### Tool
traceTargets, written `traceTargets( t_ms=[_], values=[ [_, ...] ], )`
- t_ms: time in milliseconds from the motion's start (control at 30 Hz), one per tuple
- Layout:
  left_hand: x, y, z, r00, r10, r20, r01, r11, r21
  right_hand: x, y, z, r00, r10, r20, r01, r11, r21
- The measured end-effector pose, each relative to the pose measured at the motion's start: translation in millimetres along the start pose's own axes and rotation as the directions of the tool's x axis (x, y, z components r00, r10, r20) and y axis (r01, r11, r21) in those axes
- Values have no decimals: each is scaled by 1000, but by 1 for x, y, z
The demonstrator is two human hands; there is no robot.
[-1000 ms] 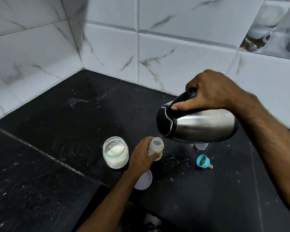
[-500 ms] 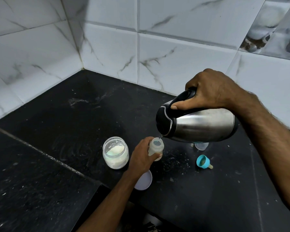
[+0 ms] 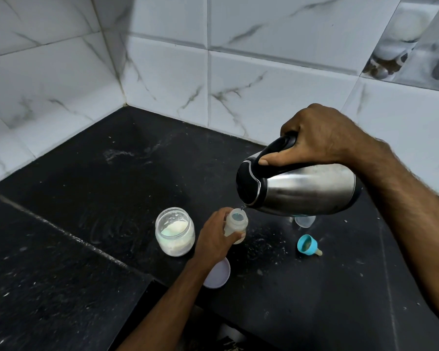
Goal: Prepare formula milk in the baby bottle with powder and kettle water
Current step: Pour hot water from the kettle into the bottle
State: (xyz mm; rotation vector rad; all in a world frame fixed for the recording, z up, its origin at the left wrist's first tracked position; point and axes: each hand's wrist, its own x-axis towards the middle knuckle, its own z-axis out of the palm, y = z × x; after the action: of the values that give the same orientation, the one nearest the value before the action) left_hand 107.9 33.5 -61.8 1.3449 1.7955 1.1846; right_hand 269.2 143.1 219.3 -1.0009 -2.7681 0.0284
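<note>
Kettle tilted in right hand, spout over bottle; left hand grips bottle.

Steel kettle tipped at centre-right of my view, spout over open bottle. Open powder jar lower centre, upright.

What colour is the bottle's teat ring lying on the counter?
Light blue teat ring, clearest in the head view.
</note>
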Motion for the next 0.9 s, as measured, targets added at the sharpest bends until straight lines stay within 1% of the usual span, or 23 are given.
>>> traceTargets(
  t_ms=[333, 900],
  values=[
    [0, -1, 0, 1000, -2, -2, 2, 1000, -1, 1, 1, 0, 1000, -19, -5, 19, 1000, -10],
    [0, -2, 0, 1000, 11, 1, -11, 1000, 1, 0, 1, 1, 1000, -6, -5, 6, 1000, -7]
  ],
)
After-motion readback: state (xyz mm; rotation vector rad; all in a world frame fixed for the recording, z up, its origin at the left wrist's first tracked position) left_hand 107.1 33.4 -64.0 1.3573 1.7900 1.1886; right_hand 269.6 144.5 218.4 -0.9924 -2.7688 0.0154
